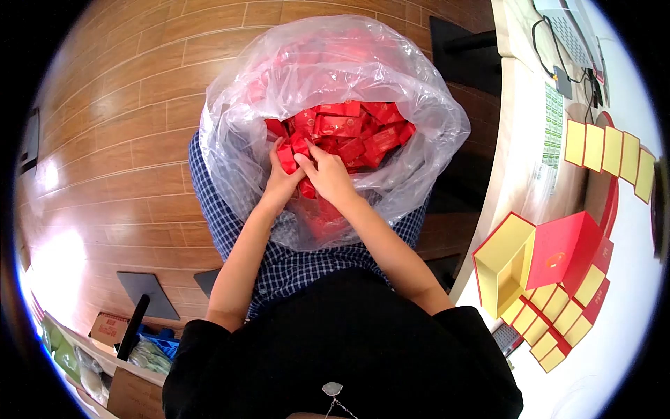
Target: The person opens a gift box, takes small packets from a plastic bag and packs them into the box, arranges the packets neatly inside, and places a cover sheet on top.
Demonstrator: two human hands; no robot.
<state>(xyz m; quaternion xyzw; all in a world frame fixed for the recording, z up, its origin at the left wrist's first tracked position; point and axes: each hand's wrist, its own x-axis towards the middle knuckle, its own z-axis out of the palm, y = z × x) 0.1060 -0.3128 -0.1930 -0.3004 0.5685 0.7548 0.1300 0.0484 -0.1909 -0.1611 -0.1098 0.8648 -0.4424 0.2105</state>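
A large clear plastic bag (pixel 335 77) rests open on my lap, filled with small red packets (pixel 342 126). At the left side of its mouth, my left hand (pixel 280 183) is closed on a red packet (pixel 287 159). My right hand (pixel 326 176) is right beside it, its fingers pinched at the same red piece. Whether the hands hold one packet or two, I cannot tell. More red packets lie under and beyond the fingers, and some show through the plastic.
On the white table (pixel 447 335) to the right stand an open red and gold box (pixel 504 269), several small gold-topped boxes (pixel 555 307) and a row of gold cards (pixel 593 146). A dark table base (pixel 149 297) and a cardboard box (pixel 109 329) are at lower left.
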